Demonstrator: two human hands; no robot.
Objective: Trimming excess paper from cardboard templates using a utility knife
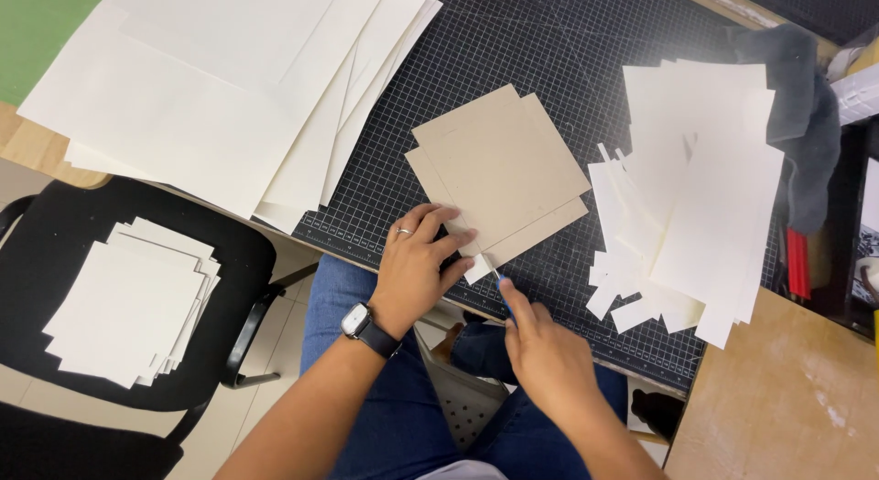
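Head | left hand [417,265] presses grey card [499,173] | right hand [547,352] grips knife [497,280]

Blue knife [501,288] mostly hidden inside the right hand [547,352] grip

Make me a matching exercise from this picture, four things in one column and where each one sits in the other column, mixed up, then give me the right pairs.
Things:
1. brown cardboard
2. small stack of cream sheets
3. grey cloth
4. watch

Places:
A. on the left wrist
B. on the black chair
C. on the black cutting mat, under the left hand
D. at the far right edge of the mat, beside the cut white paper

Pairs: 1-C, 2-B, 3-D, 4-A
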